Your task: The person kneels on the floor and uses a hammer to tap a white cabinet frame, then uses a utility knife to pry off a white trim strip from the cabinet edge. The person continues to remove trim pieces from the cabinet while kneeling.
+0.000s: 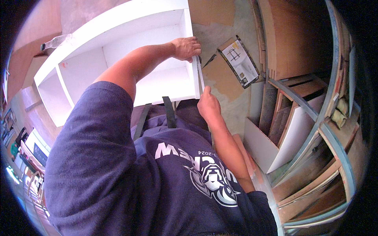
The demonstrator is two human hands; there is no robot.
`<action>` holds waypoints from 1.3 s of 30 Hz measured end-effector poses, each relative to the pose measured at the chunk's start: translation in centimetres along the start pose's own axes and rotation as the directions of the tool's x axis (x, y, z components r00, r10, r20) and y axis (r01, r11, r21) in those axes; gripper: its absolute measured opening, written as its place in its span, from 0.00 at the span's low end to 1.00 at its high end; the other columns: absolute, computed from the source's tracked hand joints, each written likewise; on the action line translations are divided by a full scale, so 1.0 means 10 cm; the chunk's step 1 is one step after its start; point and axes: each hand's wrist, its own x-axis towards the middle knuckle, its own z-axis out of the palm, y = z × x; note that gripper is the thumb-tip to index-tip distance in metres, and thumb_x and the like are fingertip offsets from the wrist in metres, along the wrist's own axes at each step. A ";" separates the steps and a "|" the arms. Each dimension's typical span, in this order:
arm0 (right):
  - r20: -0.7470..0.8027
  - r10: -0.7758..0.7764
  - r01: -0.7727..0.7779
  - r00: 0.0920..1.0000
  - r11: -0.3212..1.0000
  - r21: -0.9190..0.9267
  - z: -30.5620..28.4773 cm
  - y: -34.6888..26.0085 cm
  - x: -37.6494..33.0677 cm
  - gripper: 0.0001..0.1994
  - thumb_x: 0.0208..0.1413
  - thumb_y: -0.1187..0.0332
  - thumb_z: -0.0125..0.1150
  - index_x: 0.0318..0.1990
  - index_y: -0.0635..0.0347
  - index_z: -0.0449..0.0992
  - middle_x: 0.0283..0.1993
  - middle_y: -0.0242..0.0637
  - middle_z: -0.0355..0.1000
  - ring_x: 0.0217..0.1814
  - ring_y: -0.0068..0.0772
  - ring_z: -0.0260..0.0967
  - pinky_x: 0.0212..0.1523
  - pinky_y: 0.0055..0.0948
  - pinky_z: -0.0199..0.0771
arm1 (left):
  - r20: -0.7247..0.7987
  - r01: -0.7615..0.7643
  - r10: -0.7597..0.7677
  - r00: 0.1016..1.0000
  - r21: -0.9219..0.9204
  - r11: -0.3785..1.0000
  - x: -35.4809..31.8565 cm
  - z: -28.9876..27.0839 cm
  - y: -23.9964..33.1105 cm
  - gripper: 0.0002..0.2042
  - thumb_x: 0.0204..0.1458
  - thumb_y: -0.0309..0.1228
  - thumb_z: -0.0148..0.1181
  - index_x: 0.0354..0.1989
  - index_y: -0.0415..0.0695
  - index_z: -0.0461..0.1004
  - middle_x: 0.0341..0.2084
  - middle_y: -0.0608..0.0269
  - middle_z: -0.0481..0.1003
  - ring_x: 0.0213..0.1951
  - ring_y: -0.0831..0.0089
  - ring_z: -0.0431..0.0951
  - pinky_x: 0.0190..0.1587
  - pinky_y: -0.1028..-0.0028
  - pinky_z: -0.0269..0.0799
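Observation:
A white open-fronted cabinet (118,19) with inner dividers lies in front of me, up against my body. My left hand (187,49) reaches across it and grips over its right edge, fingers curled down the outer side. A narrow white strip (201,76) slants along that edge, its upper end close to my left fingers. Closer to me, my right hand (209,104) is closed on the strip's lower end, just outside the cabinet's near right corner. The undersides of my left fingers are hidden.
A flat printed box (238,61) lies on cardboard (228,87) to the right, beside a dark pointed piece (210,59). Metal racks (330,135) hold boards farther right. A clear bottle (59,41) lies beyond the cabinet's left side. Far left, a person (14,149) is visible.

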 end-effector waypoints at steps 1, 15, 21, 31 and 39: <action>0.008 -0.001 0.001 1.000 1.000 0.010 -0.01 -0.03 0.00 0.10 0.61 0.73 0.48 0.45 0.70 0.57 0.34 0.69 0.74 0.40 0.71 0.74 0.43 0.61 0.72 | -0.040 -0.036 0.036 0.999 -0.001 0.999 -0.01 0.01 -0.05 0.25 0.45 0.47 0.70 0.45 0.46 0.69 0.45 0.60 0.72 0.55 0.59 0.69 0.66 0.57 0.58; 0.072 -0.012 0.011 0.997 1.000 0.022 0.05 -0.04 0.16 0.11 0.58 0.77 0.45 0.45 0.72 0.56 0.36 0.72 0.73 0.41 0.73 0.74 0.45 0.58 0.73 | -0.014 -0.069 0.072 0.997 0.171 0.983 -0.01 0.00 -0.10 0.21 0.53 0.52 0.62 0.46 0.51 0.73 0.41 0.66 0.70 0.52 0.67 0.69 0.63 0.60 0.56; 0.076 -0.005 0.005 0.997 1.000 0.004 0.07 -0.03 0.18 0.14 0.56 0.76 0.48 0.48 0.72 0.57 0.34 0.68 0.74 0.40 0.70 0.75 0.44 0.60 0.74 | 0.036 -0.024 0.018 0.999 0.184 0.983 0.00 -0.03 -0.02 0.19 0.54 0.52 0.61 0.46 0.53 0.73 0.41 0.67 0.69 0.52 0.67 0.69 0.64 0.58 0.55; 0.093 0.005 -0.007 0.996 1.000 0.017 0.24 0.10 0.31 0.12 0.57 0.76 0.46 0.46 0.71 0.55 0.35 0.70 0.73 0.41 0.71 0.75 0.44 0.58 0.74 | 0.089 0.052 -0.071 0.993 0.200 0.978 0.04 -0.08 0.05 0.18 0.55 0.53 0.59 0.49 0.58 0.75 0.44 0.70 0.70 0.56 0.67 0.67 0.70 0.57 0.49; 0.041 -0.036 0.036 0.998 0.999 -0.005 0.53 0.29 0.49 0.13 0.58 0.74 0.46 0.47 0.69 0.55 0.35 0.69 0.74 0.40 0.70 0.75 0.42 0.59 0.73 | 0.123 0.047 -0.071 0.990 0.190 0.981 0.06 -0.12 0.07 0.19 0.56 0.52 0.58 0.50 0.56 0.76 0.45 0.70 0.71 0.56 0.67 0.67 0.67 0.58 0.52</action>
